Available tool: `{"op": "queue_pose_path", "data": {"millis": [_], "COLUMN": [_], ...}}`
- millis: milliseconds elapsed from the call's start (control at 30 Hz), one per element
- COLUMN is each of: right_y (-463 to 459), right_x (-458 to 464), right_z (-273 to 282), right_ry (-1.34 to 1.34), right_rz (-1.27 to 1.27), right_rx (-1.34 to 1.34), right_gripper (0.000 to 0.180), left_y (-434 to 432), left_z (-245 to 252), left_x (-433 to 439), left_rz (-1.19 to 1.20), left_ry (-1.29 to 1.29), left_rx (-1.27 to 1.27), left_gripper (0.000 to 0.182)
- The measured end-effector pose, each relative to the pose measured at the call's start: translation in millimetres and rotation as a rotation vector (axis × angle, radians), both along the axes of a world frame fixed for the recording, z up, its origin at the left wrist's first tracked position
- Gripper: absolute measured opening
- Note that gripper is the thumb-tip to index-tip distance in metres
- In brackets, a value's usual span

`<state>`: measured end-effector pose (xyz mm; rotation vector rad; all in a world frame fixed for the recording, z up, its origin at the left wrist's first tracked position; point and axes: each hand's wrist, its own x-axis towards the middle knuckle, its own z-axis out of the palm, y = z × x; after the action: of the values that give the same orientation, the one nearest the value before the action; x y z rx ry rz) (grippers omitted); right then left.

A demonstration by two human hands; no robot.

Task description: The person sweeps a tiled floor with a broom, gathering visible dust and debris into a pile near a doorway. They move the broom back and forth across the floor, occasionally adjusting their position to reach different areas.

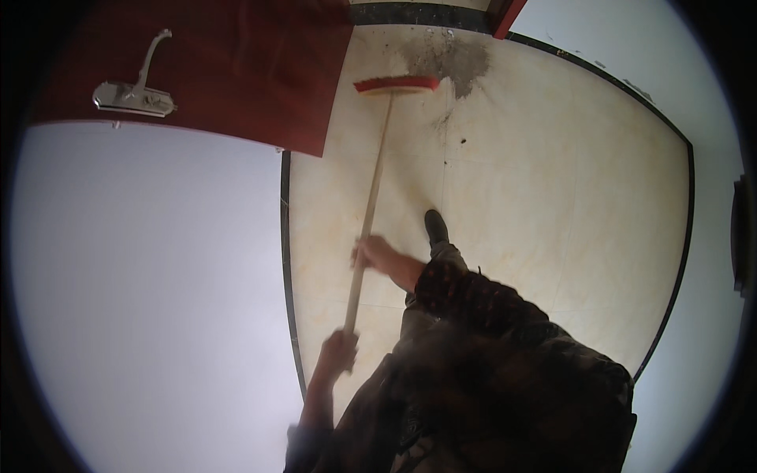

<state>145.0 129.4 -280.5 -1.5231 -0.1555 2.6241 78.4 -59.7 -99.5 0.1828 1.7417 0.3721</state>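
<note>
A long-handled push broom with red bristles rests on or just over the pale tiled floor. Its light handle runs down towards me. My right hand is closed around the middle of the handle, slightly blurred. Lower down, my left hand grips the handle near its end. A grey patch of dust lies to the right of the broom head, with small debris scattered around it. A dark crumb lies farther down the floor.
A red door with a metal lever handle stands at the upper left. White walls with a dark skirting border the floor on both sides. A dark threshold strip crosses the top. My dark shoe stands on the tiles.
</note>
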Motion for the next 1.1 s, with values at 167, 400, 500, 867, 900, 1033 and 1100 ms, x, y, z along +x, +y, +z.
{"op": "queue_pose_path", "data": {"millis": [167,400,500,867,900,1033,1100], "right_y": [-181.7,-246.7,-147.3,-73.5,-107.1,-165.1,-156.7], "right_x": [12.1,82.3,90.2,41.4,41.3,46.7,45.2], "right_z": [-35.3,-85.6,-133.1,-95.8,-89.7,-106.2,-123.3], "right_ry": [-0.013,-0.251,-0.070,0.120,0.006,-0.152,-0.212], "right_rz": [-0.061,0.117,0.087,0.194,0.275,0.258,0.333], "right_rx": [-0.444,-0.444,-0.102,0.155,-0.081,-0.176,-0.206], "right_gripper": [0.022,0.019,0.014,0.021,0.020,0.026,0.025], "left_y": [-259.7,-306.6,-183.3,-123.1,-150.5,-195.6,-179.2], "left_z": [8.6,-29.2,-65.0,-63.4,-47.6,-31.5,-48.9], "left_x": [-12.9,70.7,80.7,55.1,63.8,102.8,102.8], "left_rz": [-0.163,-0.129,-0.374,-0.504,-0.463,-0.230,-0.260], "left_ry": [0.259,0.233,0.364,0.378,0.328,0.296,0.295], "left_rx": [-0.166,-0.253,-0.104,-0.177,-0.332,-0.260,-0.292], "left_gripper": [0.034,0.038,0.038,0.028,0.030,0.033,0.034]}}
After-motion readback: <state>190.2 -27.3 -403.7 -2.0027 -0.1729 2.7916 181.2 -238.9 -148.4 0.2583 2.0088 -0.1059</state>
